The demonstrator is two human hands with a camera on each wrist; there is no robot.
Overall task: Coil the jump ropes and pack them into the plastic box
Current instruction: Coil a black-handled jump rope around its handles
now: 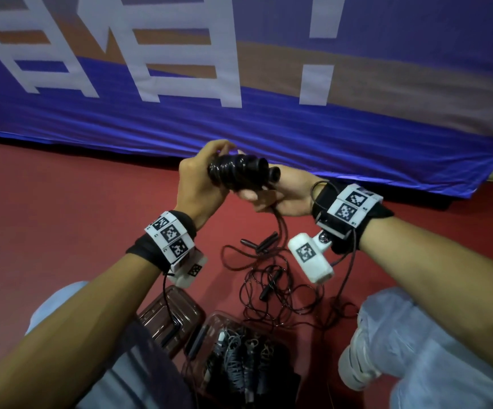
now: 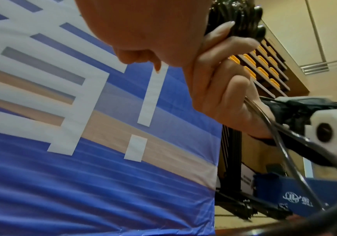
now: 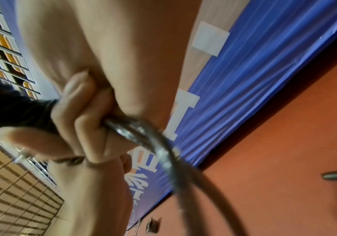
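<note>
I hold a black jump rope bundle (image 1: 239, 172), its two handles side by side with rope wound around them, at chest height over the red floor. My left hand (image 1: 209, 165) grips the bundle's left end. From the right, my right hand (image 1: 264, 197) holds its underside and pinches the loose rope (image 1: 280, 228), which hangs down to a tangle of more ropes (image 1: 271, 278). In the right wrist view my curled fingers (image 3: 87, 124) close round the rope (image 3: 143, 134). The plastic box (image 1: 209, 323) stands open near my knees with several coiled ropes inside.
The box lid (image 1: 162, 314) lies left of the box. Loose black handles (image 1: 265, 243) rest in the tangle on the floor. A blue banner (image 1: 268, 122) hangs along the far edge. My knees and a white shoe (image 1: 354, 364) flank the box.
</note>
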